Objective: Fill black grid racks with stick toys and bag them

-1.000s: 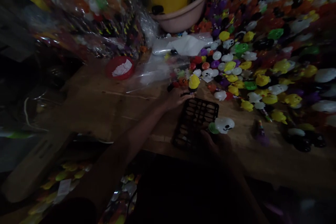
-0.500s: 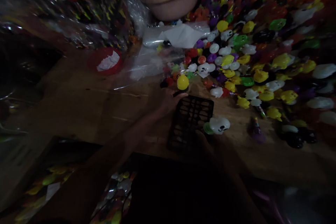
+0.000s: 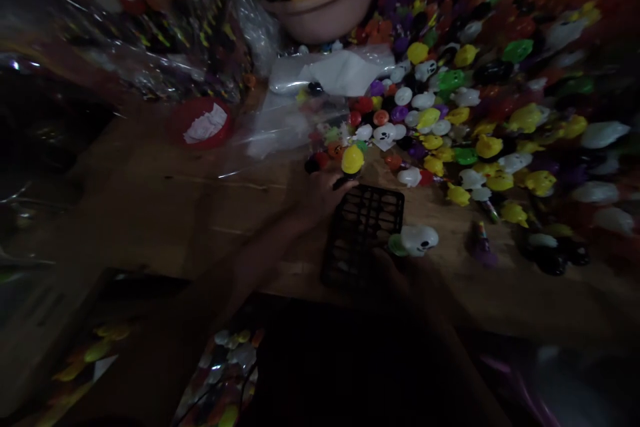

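Observation:
In the dim head view, a black grid tray with oval openings lies on the wooden table between my hands. My left hand reaches to the tray's far left corner, fingers closed around the dark base of a small toy with a yellow top. By the tray's right side my right hand is closed, deep in shadow, on a white skull-headed toy with a green base; the head points right. Most fingers of this hand are hidden in the dark.
A large heap of small coloured toys covers the right and back. Clear plastic bags and a pink basin stand behind the tray. To the left sits a red dish holding white paper. One purple-ended toy lies apart.
The yellow-topped toy in my left hand has turned slightly and shifted a little right. My right hand and the skull toy hold nearly still. The whole view has drifted slightly.

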### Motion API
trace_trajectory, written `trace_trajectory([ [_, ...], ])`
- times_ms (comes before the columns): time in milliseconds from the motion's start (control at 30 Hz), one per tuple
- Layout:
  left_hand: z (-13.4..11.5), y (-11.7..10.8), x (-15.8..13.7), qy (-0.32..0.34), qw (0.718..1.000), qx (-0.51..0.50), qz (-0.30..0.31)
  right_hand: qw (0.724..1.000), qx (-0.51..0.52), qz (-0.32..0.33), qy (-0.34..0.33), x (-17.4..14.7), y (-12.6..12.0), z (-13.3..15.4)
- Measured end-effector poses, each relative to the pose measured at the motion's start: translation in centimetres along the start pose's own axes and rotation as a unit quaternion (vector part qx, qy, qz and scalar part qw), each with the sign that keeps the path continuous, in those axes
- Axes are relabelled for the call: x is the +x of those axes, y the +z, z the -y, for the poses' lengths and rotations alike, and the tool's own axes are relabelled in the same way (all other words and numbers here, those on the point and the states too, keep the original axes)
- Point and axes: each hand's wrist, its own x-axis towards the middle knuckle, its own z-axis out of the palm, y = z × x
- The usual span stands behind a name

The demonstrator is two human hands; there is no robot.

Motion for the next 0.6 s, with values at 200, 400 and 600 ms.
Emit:
trace_trajectory([
  [200,-0.2,1.9,-2.4,0.021,0.999,-0.019,0.017,0.992,0.114,-0.048,0.013,-0.2,-1.8,-1.5],
  [400,-2.0,4.7,-2.9,0.056,0.997,-0.028,0.056,0.994,-0.015,-0.100,-0.034,0.1,-4.3,-2.0],
  [600,-1.7,4.5,-0.8,0.113,0.986,-0.061,0.110,0.979,-0.091,-0.157,-0.094,2.6,-4.1,-2.4],
])
